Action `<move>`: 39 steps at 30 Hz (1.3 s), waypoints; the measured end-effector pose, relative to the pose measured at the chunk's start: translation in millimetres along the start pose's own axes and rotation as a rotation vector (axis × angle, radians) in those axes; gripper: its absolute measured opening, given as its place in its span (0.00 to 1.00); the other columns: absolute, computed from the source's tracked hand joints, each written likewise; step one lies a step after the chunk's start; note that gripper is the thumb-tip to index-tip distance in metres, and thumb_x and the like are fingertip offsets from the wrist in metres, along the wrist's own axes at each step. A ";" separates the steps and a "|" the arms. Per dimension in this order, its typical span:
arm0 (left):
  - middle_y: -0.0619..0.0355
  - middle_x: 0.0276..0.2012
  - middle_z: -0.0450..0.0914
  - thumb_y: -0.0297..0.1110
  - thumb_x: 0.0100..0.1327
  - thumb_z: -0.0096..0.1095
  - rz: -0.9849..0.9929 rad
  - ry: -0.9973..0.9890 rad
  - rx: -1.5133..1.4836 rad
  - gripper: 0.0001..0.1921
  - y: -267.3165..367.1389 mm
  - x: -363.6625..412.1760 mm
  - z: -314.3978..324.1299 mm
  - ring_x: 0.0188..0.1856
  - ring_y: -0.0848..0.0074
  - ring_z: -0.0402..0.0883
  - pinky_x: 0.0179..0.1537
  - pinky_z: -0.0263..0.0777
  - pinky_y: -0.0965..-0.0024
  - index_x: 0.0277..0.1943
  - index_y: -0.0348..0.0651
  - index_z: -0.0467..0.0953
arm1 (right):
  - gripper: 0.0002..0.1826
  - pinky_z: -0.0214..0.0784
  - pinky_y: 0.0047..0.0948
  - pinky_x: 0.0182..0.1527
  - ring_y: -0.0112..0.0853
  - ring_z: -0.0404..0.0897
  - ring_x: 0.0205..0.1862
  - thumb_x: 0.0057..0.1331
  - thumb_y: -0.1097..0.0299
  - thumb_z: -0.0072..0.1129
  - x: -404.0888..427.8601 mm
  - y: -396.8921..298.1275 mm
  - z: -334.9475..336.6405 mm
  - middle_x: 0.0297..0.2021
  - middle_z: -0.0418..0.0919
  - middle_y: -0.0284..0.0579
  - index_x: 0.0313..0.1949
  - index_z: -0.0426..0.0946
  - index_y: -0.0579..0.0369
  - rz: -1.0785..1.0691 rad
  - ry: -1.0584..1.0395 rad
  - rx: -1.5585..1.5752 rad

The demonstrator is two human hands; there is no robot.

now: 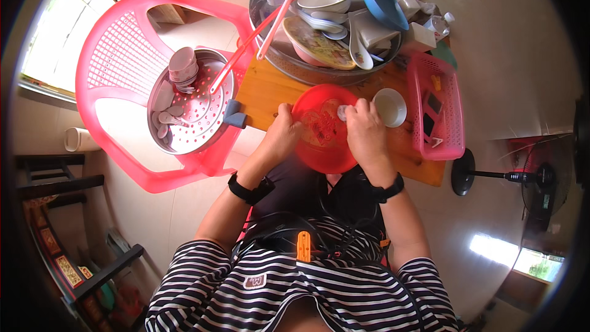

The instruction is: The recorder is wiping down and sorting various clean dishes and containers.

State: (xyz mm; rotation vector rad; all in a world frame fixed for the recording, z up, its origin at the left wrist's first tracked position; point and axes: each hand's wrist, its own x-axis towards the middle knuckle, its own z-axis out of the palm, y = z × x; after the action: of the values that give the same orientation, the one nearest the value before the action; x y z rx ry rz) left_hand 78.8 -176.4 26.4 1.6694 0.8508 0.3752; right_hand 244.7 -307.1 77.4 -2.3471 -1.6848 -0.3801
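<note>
A red plastic basin or plate (322,157) with a printed pattern is held in front of my lap, over the near edge of the wooden table. My left hand (286,131) grips its left rim with the thumb on top. In my right hand (367,131) a small pale wad (342,113), perhaps a cloth or sponge, is pinched against the inside of the red piece near its right rim. Just right of those fingers stands a white bowl (392,108) with whitish contents. Most of the wad is hidden by my fingers.
A large metal basin (276,62) piled with bowls, spoons and a blue bowl (380,4) sits at the table's back. A pink basket (438,147) holds small items at right. On a pink chair (156,184) rests a perforated steel tray (203,136) with cups and spoons. A fan (544,180) stands right.
</note>
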 end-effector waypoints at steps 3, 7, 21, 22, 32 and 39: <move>0.29 0.46 0.80 0.35 0.71 0.52 -0.019 -0.058 -0.024 0.21 6.1 -0.5 -6.3 0.55 0.48 0.80 0.55 0.71 0.57 0.59 0.27 0.64 | 0.04 0.74 0.45 0.46 0.50 0.77 0.44 0.62 0.76 0.54 -20.4 4.2 -16.1 0.38 0.76 0.50 0.34 0.78 0.56 0.033 -0.207 0.088; 0.37 0.46 0.81 0.43 0.77 0.48 0.025 -0.049 -0.146 0.21 11.8 -4.6 1.6 0.51 0.57 0.81 0.53 0.72 0.59 0.57 0.29 0.67 | 0.06 0.72 0.48 0.47 0.54 0.78 0.43 0.58 0.75 0.55 -26.2 -14.3 -28.3 0.37 0.77 0.56 0.36 0.78 0.60 0.003 -0.614 0.737; 0.54 0.50 0.81 0.51 0.78 0.50 0.072 -0.389 -0.128 0.29 26.5 -11.0 -4.5 0.52 0.77 0.77 0.56 0.70 0.72 0.66 0.31 0.68 | 0.20 0.73 0.39 0.45 0.46 0.78 0.44 0.59 0.80 0.65 11.2 -23.3 -45.8 0.44 0.73 0.48 0.51 0.79 0.55 0.038 0.237 0.688; 0.54 0.50 0.81 0.51 0.78 0.50 0.074 -0.394 -0.129 0.29 27.4 -11.3 -3.6 0.52 0.77 0.77 0.56 0.70 0.72 0.66 0.31 0.68 | 0.20 0.73 0.39 0.45 0.46 0.78 0.44 0.59 0.80 0.65 11.7 -23.9 -45.6 0.44 0.73 0.48 0.52 0.79 0.55 0.030 0.177 0.642; 0.55 0.48 0.80 0.52 0.79 0.47 0.000 -0.196 -0.375 0.29 34.9 -13.2 -11.1 0.51 0.76 0.76 0.57 0.68 0.71 0.61 0.28 0.71 | 0.08 0.73 0.49 0.44 0.56 0.78 0.42 0.63 0.70 0.61 -14.1 30.9 -57.9 0.40 0.78 0.58 0.38 0.76 0.61 0.394 -0.031 0.288; 0.62 0.46 0.77 0.51 0.78 0.49 -0.012 -0.150 -0.427 0.29 30.1 -11.7 -2.3 0.50 0.81 0.72 0.56 0.66 0.75 0.63 0.29 0.70 | 0.13 0.72 0.50 0.44 0.58 0.79 0.42 0.64 0.65 0.60 -40.5 26.7 -80.2 0.38 0.80 0.62 0.36 0.76 0.65 0.450 -0.295 0.203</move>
State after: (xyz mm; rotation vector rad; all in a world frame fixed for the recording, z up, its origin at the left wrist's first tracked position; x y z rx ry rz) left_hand 79.3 -185.1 57.6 1.2779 0.6176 0.3874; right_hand 251.5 -378.0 138.3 -2.6156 -1.1671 0.2169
